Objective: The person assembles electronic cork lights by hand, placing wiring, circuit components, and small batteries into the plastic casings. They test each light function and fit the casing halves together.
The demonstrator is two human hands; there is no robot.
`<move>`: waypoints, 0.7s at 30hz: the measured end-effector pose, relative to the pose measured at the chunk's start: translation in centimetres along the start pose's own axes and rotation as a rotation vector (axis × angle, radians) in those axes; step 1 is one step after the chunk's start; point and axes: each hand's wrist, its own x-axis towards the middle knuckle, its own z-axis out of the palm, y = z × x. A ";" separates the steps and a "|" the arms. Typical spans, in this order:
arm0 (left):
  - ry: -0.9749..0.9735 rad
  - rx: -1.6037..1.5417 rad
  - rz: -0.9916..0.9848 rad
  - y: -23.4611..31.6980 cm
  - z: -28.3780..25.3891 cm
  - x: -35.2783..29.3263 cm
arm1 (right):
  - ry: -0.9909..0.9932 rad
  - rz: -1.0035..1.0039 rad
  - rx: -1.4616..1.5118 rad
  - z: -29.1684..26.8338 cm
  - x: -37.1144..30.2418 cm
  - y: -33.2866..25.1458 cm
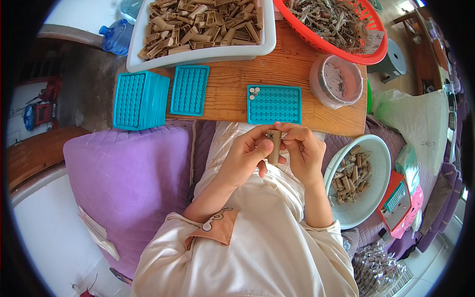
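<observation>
Both hands, left point(246, 154) and right point(303, 151), pinch one brown tube point(274, 146) upright just below the teal tray point(274, 104); a firm, steady grip seems best.

1. The person wears a loose, cream-coloured garment of smooth, slightly glossy cloth that covers the torso and lap.
2. Its sleeves are short and wide, ending above the elbows, so both forearms are bare.
3. The left sleeve has a turned-back cuff in a peach-pink shade, edged with thin dark piping.
4. A small round, light-coloured ornament with a dark curled line sits on that cuff.
5. The left hand point(246, 154) and right hand point(303, 151) are bare, with no gloves visible.
</observation>
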 end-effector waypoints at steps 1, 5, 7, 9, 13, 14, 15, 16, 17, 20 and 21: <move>0.005 0.017 0.006 0.1 0.0 -0.1 | -0.007 0.001 -0.015 0.0 0.1 -0.1; 0.022 0.072 0.008 0.2 0.0 -0.1 | -0.034 0.006 -0.017 0.0 0.0 0.1; 0.030 0.102 0.008 0.1 -0.2 -0.1 | -0.085 0.016 -0.017 -0.2 0.1 0.2; 0.039 0.134 0.009 0.1 -0.3 -0.1 | -0.121 -0.021 -0.059 -0.6 0.3 0.4; 0.043 0.466 0.155 0.8 0.1 0.2 | -0.104 -0.064 -0.078 -1.4 0.3 0.5; 0.052 0.715 0.295 1.1 0.4 0.3 | -0.103 -0.064 -0.078 -1.1 0.0 0.4; 0.094 0.805 0.305 1.6 0.9 0.1 | 0.005 0.062 0.106 -0.6 -0.6 0.3; 0.098 0.808 0.307 1.7 1.1 0.1 | 0.110 0.186 0.294 -0.3 -1.1 0.1; 0.122 0.826 0.396 1.5 1.4 0.3 | 0.108 0.184 0.298 -0.3 -1.5 0.0; 0.108 0.802 0.504 1.0 2.3 0.4 | 0.011 0.169 0.190 -0.9 -2.3 -0.2; 0.103 0.863 0.578 1.0 2.7 0.6 | 0.005 0.135 0.076 -1.2 -2.4 -0.2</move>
